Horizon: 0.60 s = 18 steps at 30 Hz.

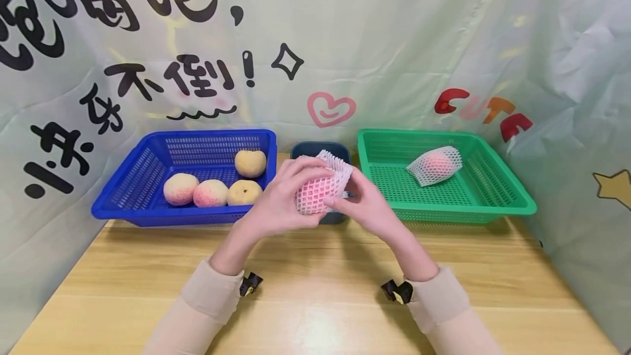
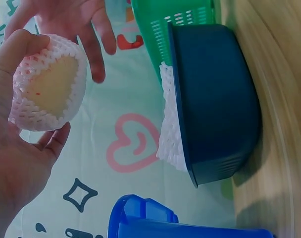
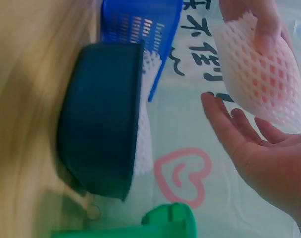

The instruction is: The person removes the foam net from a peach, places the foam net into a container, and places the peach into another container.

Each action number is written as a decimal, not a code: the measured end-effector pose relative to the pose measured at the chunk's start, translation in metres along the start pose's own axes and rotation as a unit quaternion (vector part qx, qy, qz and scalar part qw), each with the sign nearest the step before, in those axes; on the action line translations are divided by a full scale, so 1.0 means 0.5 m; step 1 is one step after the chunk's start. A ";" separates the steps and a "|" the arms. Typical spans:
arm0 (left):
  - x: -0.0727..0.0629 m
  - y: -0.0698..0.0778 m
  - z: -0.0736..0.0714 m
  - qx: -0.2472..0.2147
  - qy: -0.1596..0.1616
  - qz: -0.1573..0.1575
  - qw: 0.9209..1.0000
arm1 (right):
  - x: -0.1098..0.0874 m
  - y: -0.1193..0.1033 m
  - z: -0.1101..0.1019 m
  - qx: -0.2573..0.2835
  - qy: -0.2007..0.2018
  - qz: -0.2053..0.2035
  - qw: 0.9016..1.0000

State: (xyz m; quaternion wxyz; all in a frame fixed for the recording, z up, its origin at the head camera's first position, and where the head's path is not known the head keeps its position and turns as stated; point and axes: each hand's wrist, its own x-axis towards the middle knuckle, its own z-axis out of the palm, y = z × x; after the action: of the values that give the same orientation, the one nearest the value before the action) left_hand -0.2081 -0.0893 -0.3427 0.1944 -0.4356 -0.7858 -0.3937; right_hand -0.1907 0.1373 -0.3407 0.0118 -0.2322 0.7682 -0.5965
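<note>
A peach in a white foam net (image 1: 315, 195) is held above the table by my left hand (image 1: 278, 199), its thumb and fingers curled round it. The left wrist view shows a bare, pale yellow part of the peach (image 2: 56, 87) through the net's opening. My right hand (image 1: 372, 207) is beside the net's right side, its fingers spread and loose in the left wrist view. Its thumb lies close to the net; whether it touches I cannot tell. Below stands a small dark blue bin (image 2: 215, 104), with white foam nets (image 2: 173, 129) sticking out of it.
At the left a blue basket (image 1: 108, 208) contains several bare peaches (image 1: 181, 188). A green basket (image 1: 512, 204) at the right holds one netted peach (image 1: 437, 164). Behind them hangs a printed cloth (image 1: 394, 43). The wooden table (image 1: 315, 300) extends in front.
</note>
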 end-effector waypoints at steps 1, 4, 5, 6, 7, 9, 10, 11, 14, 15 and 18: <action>0.000 0.000 0.002 0.002 -0.001 0.002 1.000 | 0.000 0.003 0.003 0.005 0.000 0.001 1.000; 0.002 0.000 0.006 0.008 -0.003 0.010 1.000 | 0.000 0.008 0.011 0.013 0.005 0.007 1.000; 0.001 0.000 0.007 0.012 -0.003 0.011 1.000 | 0.000 0.009 0.013 0.014 0.008 0.008 1.000; 0.001 0.000 0.008 0.015 -0.003 0.013 1.000 | 0.000 0.009 0.014 0.013 0.011 0.007 1.000; 0.001 0.000 0.009 0.017 -0.004 0.015 1.000 | -0.001 0.010 0.016 0.014 0.015 0.007 1.000; 0.002 -0.001 0.012 0.020 -0.005 0.021 1.000 | -0.002 0.011 0.019 0.018 0.022 0.005 1.000; 0.002 -0.001 0.013 0.021 -0.006 0.022 1.000 | -0.002 0.012 0.020 0.018 0.025 0.003 1.000; 0.001 -0.002 0.015 0.022 -0.006 0.024 0.999 | -0.002 0.013 0.020 0.020 0.029 0.001 0.999; 0.001 -0.002 0.018 0.021 -0.007 0.028 0.999 | -0.002 0.017 0.022 0.025 0.040 -0.006 0.999; 0.001 -0.002 0.019 0.019 -0.007 0.029 0.999 | -0.001 0.018 0.023 0.024 0.044 -0.009 0.999; 0.002 -0.002 0.020 0.017 -0.006 0.029 0.999 | 0.000 0.020 0.021 0.027 0.058 -0.014 0.998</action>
State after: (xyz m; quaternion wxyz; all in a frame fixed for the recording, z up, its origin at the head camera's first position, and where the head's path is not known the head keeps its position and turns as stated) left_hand -0.2088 -0.0814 -0.3485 0.2083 -0.4569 -0.7806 -0.3722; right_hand -0.1909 0.1294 -0.3532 -0.0355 -0.2076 0.7479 -0.6295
